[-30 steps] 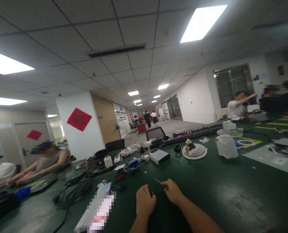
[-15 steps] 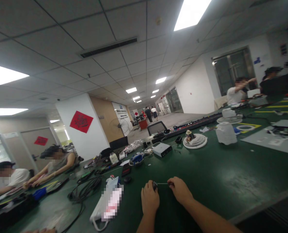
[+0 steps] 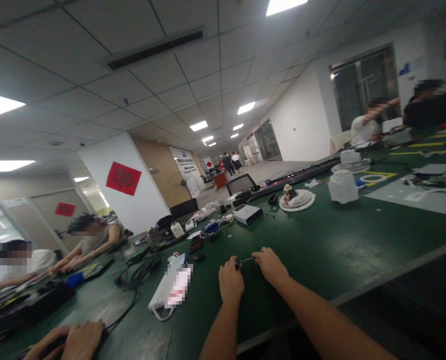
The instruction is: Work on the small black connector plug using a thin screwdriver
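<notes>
My left hand (image 3: 232, 281) is closed round a small dark round object (image 3: 238, 264), whose shiny edge shows by the thumb. A thin pale strip or cord (image 3: 247, 259) runs straight from that object toward my other hand; its exact kind is too small to tell. The fingers of my right hand (image 3: 271, 267) pinch the strip's far end. Both hands are over the green tabletop (image 3: 313, 260), a short gap apart. Left of them lie a white pouch with a strap (image 3: 164, 285) and a small black mouse-like object (image 3: 198, 256).
A co-worker's hands (image 3: 80, 341) rest at the lower left beside a black cable (image 3: 127, 312). Beyond my hands stand a silver-grey box (image 3: 248, 214), a white round fan grille (image 3: 301, 201) and a white wrapped object (image 3: 343, 187). Several other people sit round the table.
The view has tilted down and shifted, so the table sits higher in the picture. The strip between my hands looks shorter and more slanted. A co-worker's hands have come further into view at lower left.
</notes>
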A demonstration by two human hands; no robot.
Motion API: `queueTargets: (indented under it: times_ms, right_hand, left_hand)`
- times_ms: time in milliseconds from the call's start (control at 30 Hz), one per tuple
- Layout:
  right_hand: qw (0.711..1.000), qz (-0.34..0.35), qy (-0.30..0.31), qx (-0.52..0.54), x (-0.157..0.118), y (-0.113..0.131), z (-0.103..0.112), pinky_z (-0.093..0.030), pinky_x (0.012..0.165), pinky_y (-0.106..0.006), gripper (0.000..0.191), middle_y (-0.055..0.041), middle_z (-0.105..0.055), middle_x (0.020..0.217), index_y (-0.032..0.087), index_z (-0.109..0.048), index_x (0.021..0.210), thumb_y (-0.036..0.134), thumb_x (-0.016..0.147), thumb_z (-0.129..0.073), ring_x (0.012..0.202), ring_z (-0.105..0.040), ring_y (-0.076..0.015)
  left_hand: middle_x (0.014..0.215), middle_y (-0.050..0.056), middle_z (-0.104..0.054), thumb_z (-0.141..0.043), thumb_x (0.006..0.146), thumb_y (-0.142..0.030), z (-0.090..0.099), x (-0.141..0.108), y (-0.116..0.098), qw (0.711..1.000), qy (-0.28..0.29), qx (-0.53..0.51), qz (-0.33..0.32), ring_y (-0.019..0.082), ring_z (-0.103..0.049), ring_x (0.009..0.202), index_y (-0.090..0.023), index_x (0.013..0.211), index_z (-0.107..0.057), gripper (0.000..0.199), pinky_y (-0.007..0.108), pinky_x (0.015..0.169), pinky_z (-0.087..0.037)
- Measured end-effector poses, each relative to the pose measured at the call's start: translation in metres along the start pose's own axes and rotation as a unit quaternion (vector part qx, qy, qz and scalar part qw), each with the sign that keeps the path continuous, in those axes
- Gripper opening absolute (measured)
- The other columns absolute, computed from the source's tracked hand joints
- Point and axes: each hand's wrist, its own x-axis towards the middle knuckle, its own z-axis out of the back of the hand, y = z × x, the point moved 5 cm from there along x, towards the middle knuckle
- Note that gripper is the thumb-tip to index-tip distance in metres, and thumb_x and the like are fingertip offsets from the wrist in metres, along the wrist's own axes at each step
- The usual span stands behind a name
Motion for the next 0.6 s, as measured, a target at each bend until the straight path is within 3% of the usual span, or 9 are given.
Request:
queueTargets:
  times_ms: [233, 600]
  right_hand:
    - [1.0, 0.003, 0.004, -0.01, -0.0006, 0.0038, 0.0035, -0.052, 0.097, -0.049, 0.026, -0.0091, -0.067, 0.124, 0.018, -0.066, 0.12, 0.033, 0.1, -0.061, 0.11, -0.065, -0.0247]
    - [1.0, -0.027, 0.01, 0.01, -0.0005, -0.0015, 0.0067, -0.053, 0.096, -0.048, 0.025, -0.0092, -0.066, 0.125, 0.018, -0.066, 0.119, 0.033, 0.099, -0.061, 0.111, -0.065, -0.0245]
  left_hand:
    - [0.119, 0.009, -0.065, -0.062, 0.099, -0.031, 0.0052, -0.0033, -0.0042, 0.999, -0.023, 0.033, -0.01, 0.024, -0.065, 0.107, -0.016, 0.125, -0.061, 0.031, 0.048, 0.095, -0.054]
    - [0.125, 0.01, -0.064, -0.061, 0.099, -0.032, 0.0078, -0.0029, -0.0092, 0.999, -0.015, 0.024, -0.022, 0.025, -0.064, 0.111, -0.016, 0.127, -0.06, 0.032, 0.048, 0.096, -0.053]
